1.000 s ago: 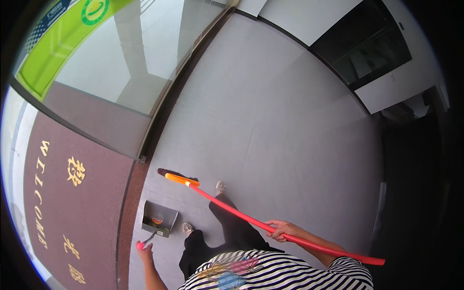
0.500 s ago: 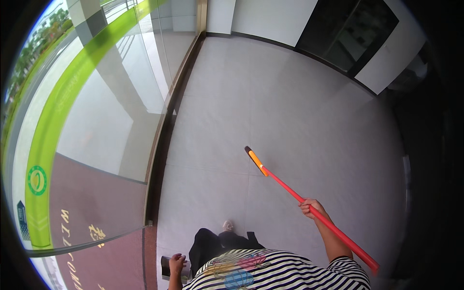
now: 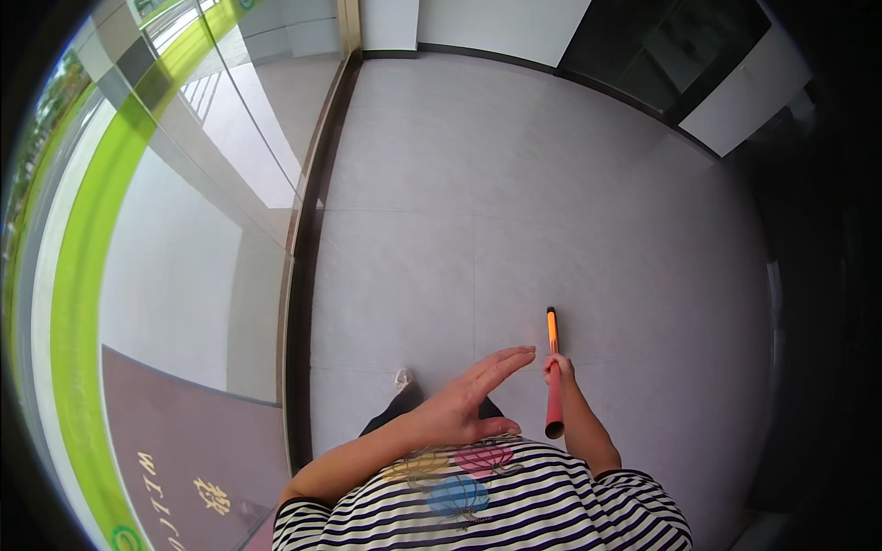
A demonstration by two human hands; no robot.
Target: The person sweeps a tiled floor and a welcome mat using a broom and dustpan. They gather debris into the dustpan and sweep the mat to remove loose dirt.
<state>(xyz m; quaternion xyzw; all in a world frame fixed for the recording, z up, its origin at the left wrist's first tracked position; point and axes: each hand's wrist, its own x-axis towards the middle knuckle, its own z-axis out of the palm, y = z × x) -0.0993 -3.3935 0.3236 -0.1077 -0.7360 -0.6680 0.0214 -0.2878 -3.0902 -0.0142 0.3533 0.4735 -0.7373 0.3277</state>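
Broom [image 3: 555,399] is occupying the space over the floor [image 3: 413,193], in front of the person and to the right of centre. Right hand [image 3: 559,369] is gripping the red handle, fingers closing around it just behind the orange head [image 3: 552,331]. Dark bristles [image 3: 551,310] are forming the far tip; whether they are touching the floor cannot be told. The free end of the handle is tilting up toward the camera and showing a dark round opening.

Left hand [image 3: 470,397] is standing wide: the fingers are lying straight and close together, pointing at the broom, and the thumb is spreading away below them. The fingertips are ending just beside the handle, with a narrow gap showing between. The left forearm is crossing in front of the striped shirt [image 3: 551,514].

One light shoe [image 3: 402,377] is showing beyond the left forearm, below dark trousers [image 3: 393,410]. Glass [image 3: 175,294] is bounding the floor on the left, with a green stripe [image 3: 78,303] running across it. A maroon mat [image 3: 175,413] is lying behind the glass. A white wall [image 3: 501,28] and a dark panel [image 3: 657,55] are bounding the far side.
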